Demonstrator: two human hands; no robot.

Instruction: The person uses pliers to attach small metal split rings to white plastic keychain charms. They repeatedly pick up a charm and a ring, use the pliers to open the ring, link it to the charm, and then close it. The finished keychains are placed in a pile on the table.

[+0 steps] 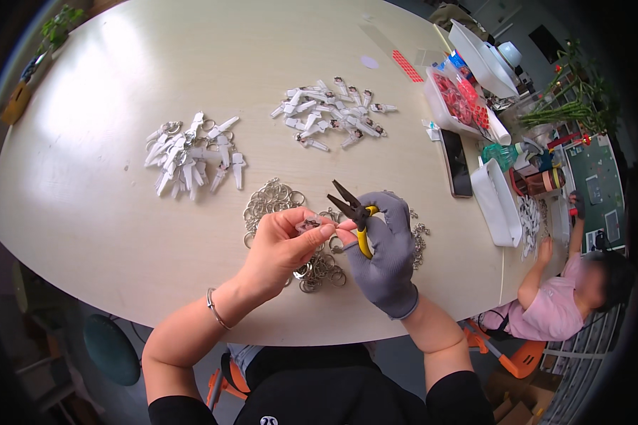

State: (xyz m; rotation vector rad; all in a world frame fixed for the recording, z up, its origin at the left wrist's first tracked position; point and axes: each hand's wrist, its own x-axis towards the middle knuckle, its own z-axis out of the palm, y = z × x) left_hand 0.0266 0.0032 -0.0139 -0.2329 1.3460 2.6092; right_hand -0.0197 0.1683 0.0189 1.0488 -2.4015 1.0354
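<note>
My bare left hand (280,248), a bracelet at its wrist, pinches a small clear-and-dark piece (308,224) between thumb and fingers. My right hand (386,265), in a grey glove with bare fingertips, grips yellow-handled pliers (350,203). Their jaws are parted and point up and left, with nothing between them. The right fingertips meet the left ones at the small piece; what they pinch there is too small to make out. Beneath both hands lies a heap of metal key rings (268,203). Small chain links (420,244) lie just right of the glove.
White clip-like pieces with rings (191,156) are piled at left, similar white pieces (333,113) farther back. At right are a phone (456,163), a white tray (496,202) and a tub of red pieces (454,103). A person in pink (556,297) works at the far right.
</note>
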